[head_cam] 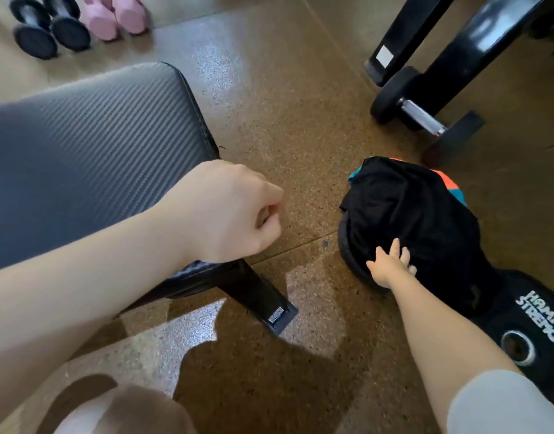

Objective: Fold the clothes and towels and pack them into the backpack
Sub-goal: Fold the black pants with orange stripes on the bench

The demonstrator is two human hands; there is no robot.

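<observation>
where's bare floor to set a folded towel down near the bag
Bare floor runs between the bench pad and the black backpack, past the left hand. It is crowded at upper right, by the black dumbbell and frame legs. The right hand rests on the backpack.

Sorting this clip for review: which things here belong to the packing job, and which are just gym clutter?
Job: black garment under the right hand; colourful cloth beneath it.
Clutter: bench, pink dumbbells, black dumbbells, dumbbell by rack.

Right hand's fingers partly sunk in black cloth; bag cut by right edge.
</observation>
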